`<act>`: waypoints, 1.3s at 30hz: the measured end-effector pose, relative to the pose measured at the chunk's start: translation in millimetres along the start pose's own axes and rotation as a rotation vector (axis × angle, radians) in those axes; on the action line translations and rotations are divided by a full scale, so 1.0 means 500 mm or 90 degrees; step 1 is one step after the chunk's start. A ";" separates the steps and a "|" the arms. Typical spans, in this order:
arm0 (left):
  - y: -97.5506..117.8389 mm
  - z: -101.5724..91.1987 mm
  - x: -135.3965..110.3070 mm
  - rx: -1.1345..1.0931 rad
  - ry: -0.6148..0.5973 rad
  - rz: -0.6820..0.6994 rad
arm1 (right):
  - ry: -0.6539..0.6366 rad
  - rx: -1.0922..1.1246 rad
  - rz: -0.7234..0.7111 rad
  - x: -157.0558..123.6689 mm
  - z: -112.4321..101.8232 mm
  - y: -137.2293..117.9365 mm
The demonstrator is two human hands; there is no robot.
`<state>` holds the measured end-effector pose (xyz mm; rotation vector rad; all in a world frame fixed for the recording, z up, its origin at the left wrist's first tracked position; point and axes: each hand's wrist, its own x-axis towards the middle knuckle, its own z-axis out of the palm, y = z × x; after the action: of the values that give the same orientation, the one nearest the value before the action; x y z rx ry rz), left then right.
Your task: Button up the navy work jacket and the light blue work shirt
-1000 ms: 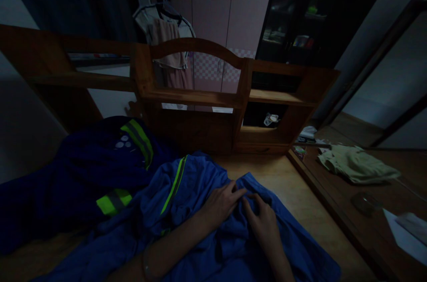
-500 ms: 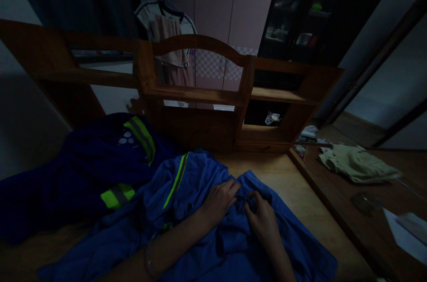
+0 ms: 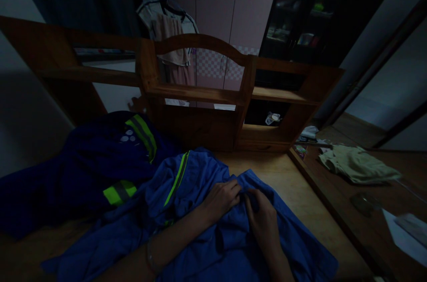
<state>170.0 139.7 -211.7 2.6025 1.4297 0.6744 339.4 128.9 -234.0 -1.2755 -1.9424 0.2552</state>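
A blue work shirt [image 3: 200, 175] with neon-green stripes lies crumpled on a wooden bed surface [image 3: 293, 184]. My left hand [image 3: 220, 199] and my right hand [image 3: 262, 219] rest on its middle, fingers curled and pinching the cloth where the two front edges meet. The fingertips of both hands nearly touch. A darker navy garment [image 3: 96, 162] with reflective yellow-green bands lies bunched at the left, partly under the blue shirt.
A wooden headboard with shelves [image 3: 200, 95] stands right behind the clothes. A beige cloth [image 3: 356, 164] and white paper [image 3: 405, 233] lie on the floor at right. Hangers with pink cloth [image 3: 170, 33] and a dark cabinet [image 3: 307, 19] stand farther back.
Both hands have closed in on the shirt's front edges, the fingers curling from flat to pinching. The view has shifted slightly.
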 end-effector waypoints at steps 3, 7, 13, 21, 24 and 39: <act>-0.003 0.001 -0.003 -0.015 0.011 0.020 | 0.006 0.011 -0.006 0.003 -0.003 -0.001; -0.002 0.003 -0.007 -0.047 0.029 0.006 | -0.004 0.022 -0.018 0.008 -0.006 -0.005; 0.003 0.005 -0.007 -0.077 0.061 -0.061 | 0.001 0.020 -0.020 0.007 -0.002 -0.006; 0.002 0.004 -0.006 -0.089 0.067 -0.072 | -0.040 -0.002 -0.007 0.002 -0.001 -0.004; 0.000 -0.002 -0.006 -0.104 0.050 -0.039 | -0.047 -0.013 -0.005 0.001 -0.002 -0.001; -0.007 -0.011 -0.006 -0.013 0.021 0.082 | -0.012 -0.067 -0.044 -0.002 0.004 0.011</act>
<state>163.3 138.6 -208.8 2.6986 1.2647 0.7449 342.2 131.2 -238.8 -1.2740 -2.0348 0.1313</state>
